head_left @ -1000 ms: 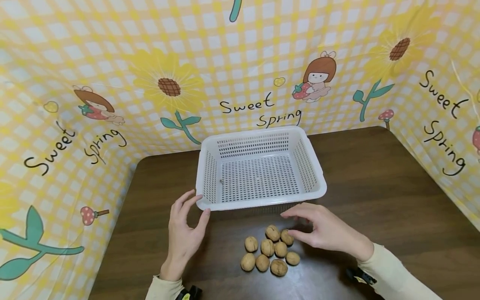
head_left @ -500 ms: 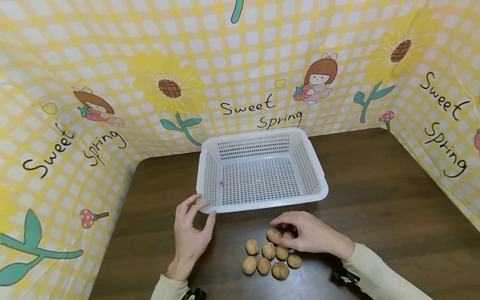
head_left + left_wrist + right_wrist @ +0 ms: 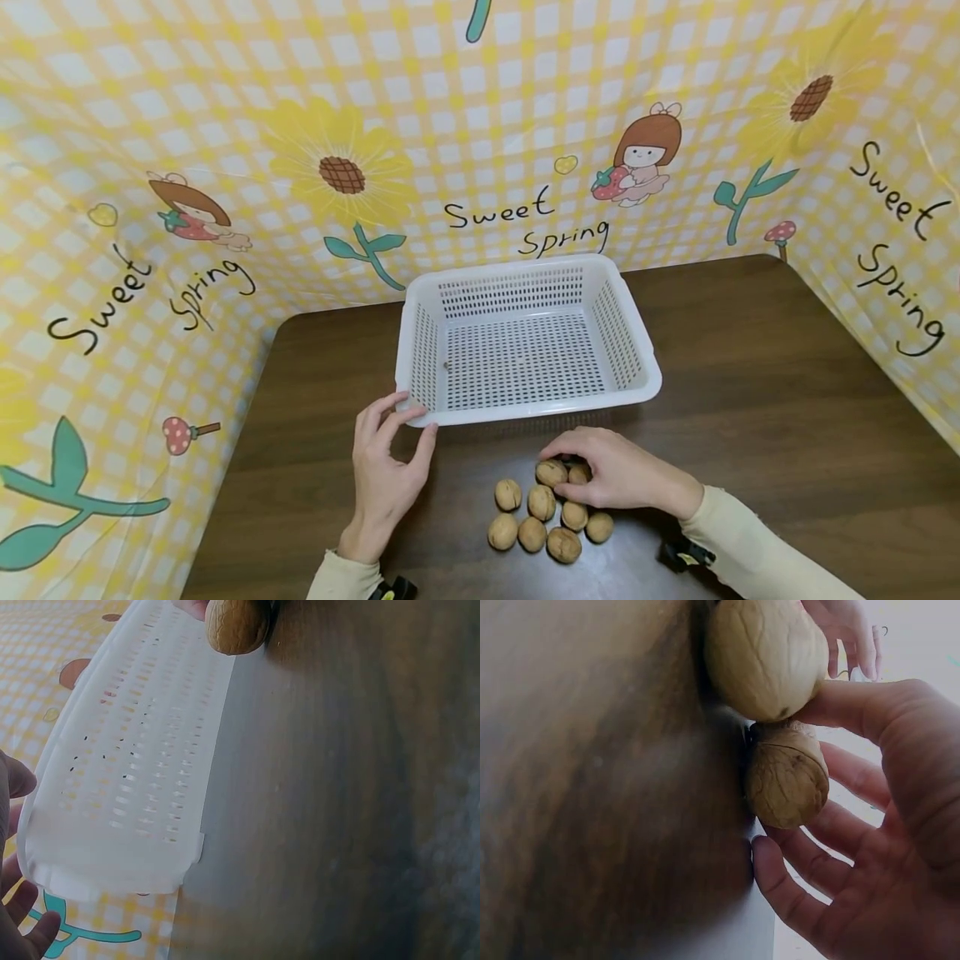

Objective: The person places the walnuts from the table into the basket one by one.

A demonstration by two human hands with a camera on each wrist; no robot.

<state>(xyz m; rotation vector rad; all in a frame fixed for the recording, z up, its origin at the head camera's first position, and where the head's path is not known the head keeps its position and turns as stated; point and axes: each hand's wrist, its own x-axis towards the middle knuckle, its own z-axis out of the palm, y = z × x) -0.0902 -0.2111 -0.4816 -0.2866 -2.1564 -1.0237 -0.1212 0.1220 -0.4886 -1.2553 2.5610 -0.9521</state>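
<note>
A white perforated plastic basket (image 3: 528,410) stands on the dark wooden table. At its near left corner my left hand (image 3: 386,479) holds the rim, fingertips over the edge and thumb at the front side. Several brown walnuts lie loosely grouped in front of the basket. My right hand (image 3: 626,477) reaches in from the right and grips a walnut (image 3: 551,473) at the back of the group, between thumb and forefinger. Another walnut (image 3: 579,474) sits partly hidden under that hand. In the right wrist view, the thumb touches a large walnut (image 3: 766,656), with a smaller walnut (image 3: 787,780) near the fingers.
More walnuts, such as a front walnut (image 3: 564,545) and a left walnut (image 3: 507,494), lie close around the right hand. A yellow checked cloth (image 3: 480,125) with printed flowers hangs behind the table (image 3: 735,350) and at both sides.
My right hand has moved left and slightly down, closing its thumb and forefinger on a walnut. Two walnuts beside its thumb have shifted right. My left hand stays at the basket's corner.
</note>
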